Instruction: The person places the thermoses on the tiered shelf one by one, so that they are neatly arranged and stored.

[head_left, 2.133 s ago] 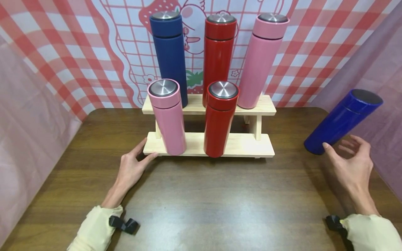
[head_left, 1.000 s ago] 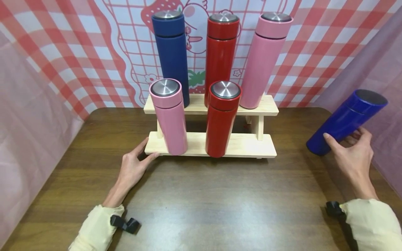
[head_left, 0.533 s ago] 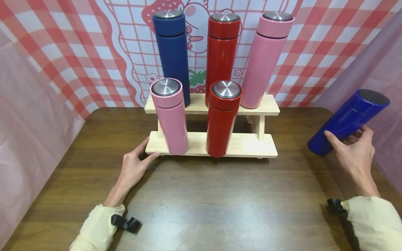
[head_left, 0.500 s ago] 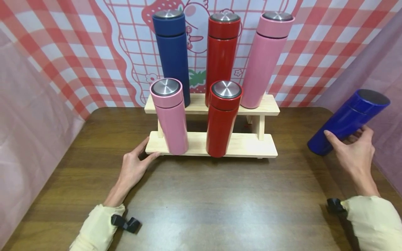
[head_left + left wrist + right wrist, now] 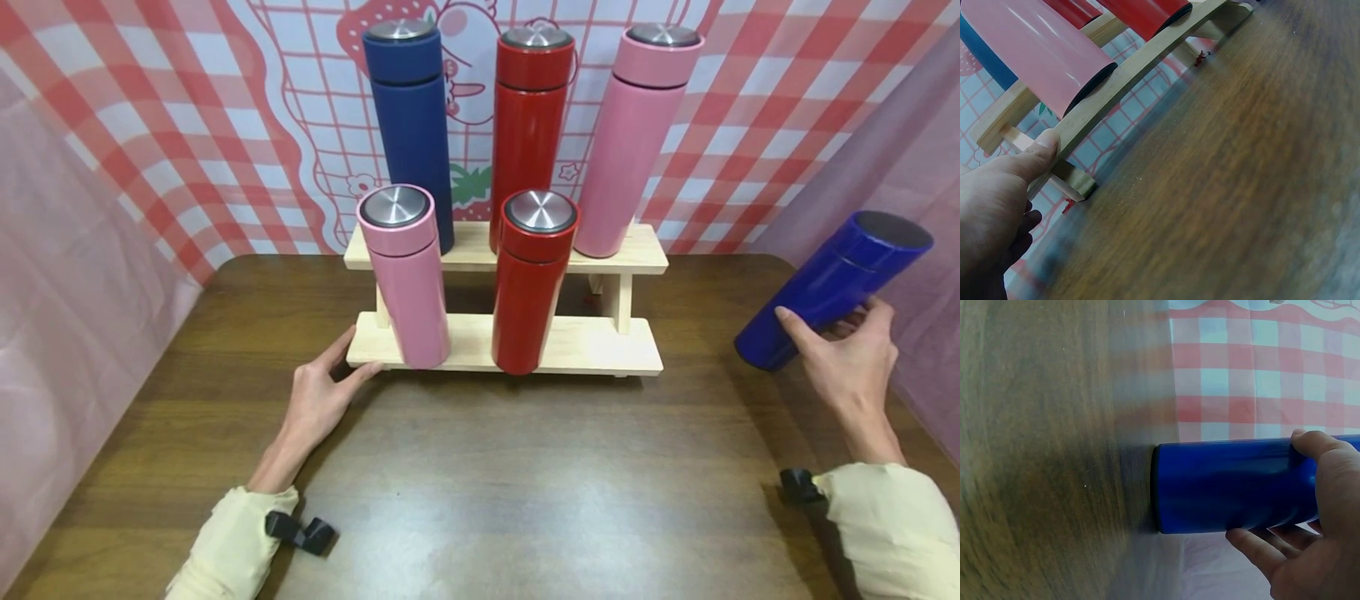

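Note:
In the head view, my right hand (image 5: 853, 367) grips a glossy blue thermos flask (image 5: 828, 271) standing on the table at the right. The right wrist view has the thumb on one side of the blue flask (image 5: 1222, 484) and fingers on the other, its base down on the wood. My left hand (image 5: 318, 408) holds the left end of a two-step wooden display stand (image 5: 600, 343). Seen from the left wrist, the thumb lies on the lower shelf (image 5: 1119, 84) and the fingers are below. A pink flask (image 5: 408, 300) and a red flask (image 5: 528, 308) stand upright on that lower shelf.
On the upper shelf (image 5: 468, 250) stand a navy flask (image 5: 408, 133), a second red flask (image 5: 525, 137) and a second pink flask (image 5: 637, 142). A checked cloth (image 5: 787, 108) hangs behind the table (image 5: 480, 483). Pink fabric (image 5: 67, 250) borders the sides.
My right hand has slid slightly up the blue flask and its fingers have come round it. The left hand stays at the stand's end. The head view has shifted slightly.

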{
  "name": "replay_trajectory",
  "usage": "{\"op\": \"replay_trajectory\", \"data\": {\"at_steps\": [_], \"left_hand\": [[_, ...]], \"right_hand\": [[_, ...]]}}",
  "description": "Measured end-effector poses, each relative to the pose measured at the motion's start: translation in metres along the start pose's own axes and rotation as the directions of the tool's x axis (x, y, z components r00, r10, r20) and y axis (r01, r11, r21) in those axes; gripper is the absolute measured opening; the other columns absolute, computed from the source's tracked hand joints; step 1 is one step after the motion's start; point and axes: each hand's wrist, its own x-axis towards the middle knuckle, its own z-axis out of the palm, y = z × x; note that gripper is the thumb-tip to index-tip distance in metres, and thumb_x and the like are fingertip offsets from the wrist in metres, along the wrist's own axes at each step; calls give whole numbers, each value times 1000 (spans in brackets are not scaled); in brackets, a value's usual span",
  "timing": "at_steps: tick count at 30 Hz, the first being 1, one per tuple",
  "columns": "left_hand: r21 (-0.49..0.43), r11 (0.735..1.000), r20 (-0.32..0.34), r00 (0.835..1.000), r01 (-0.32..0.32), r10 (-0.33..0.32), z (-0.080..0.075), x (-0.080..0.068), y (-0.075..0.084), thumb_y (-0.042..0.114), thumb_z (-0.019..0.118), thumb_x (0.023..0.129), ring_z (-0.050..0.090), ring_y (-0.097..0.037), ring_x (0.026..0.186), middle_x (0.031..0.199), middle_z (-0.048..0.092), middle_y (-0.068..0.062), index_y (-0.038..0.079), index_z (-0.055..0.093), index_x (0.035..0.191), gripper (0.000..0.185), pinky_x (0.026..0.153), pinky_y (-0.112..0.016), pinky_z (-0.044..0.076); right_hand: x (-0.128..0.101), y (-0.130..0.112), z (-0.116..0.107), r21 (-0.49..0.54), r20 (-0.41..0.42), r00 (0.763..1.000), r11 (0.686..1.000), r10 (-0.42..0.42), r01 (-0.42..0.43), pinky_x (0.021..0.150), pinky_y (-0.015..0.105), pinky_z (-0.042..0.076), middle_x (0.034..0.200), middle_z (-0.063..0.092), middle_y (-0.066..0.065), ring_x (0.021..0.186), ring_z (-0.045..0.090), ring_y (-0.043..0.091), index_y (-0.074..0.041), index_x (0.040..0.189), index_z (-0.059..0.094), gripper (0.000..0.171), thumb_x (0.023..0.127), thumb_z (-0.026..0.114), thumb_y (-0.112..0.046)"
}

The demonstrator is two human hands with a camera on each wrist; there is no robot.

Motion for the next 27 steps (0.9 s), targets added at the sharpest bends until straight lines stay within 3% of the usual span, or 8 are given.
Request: {"op": "replay_trajectory", "data": {"at_steps": [8,16,27], "left_hand": [[1,1000,4,1000,3,-3,0,0,1,25,84,90,55,-39,131,139,59,-22,0,55,148,69,108,-55,43],[3,1000,-4,1000,-11,11,-1,0,0,24,84,90,56,-38,130,138,60,-22,-1,55,147,69,107,-55,44],[5,1000,-3,1000,-14,14,0,0,0,23,85,90,56,-38,130,138,59,-22,-1,55,148,69,107,-55,44]], "right_hand": [[-2,1,0,7,-22,1000,1000,-6,6,94,17,40,115,56,-16,100,53,-6,-26,152,43,80,84,83,-44],[-4,2,-1,18,-54,997,999,-46,47,92,16,40,101,47,-28,95,50,-7,-24,150,46,79,84,84,-43],[-9,4,-4,-4,-43,997,998,-67,66,89,15,38,108,55,-20,94,50,-8,-24,150,47,77,84,84,-41]]}}
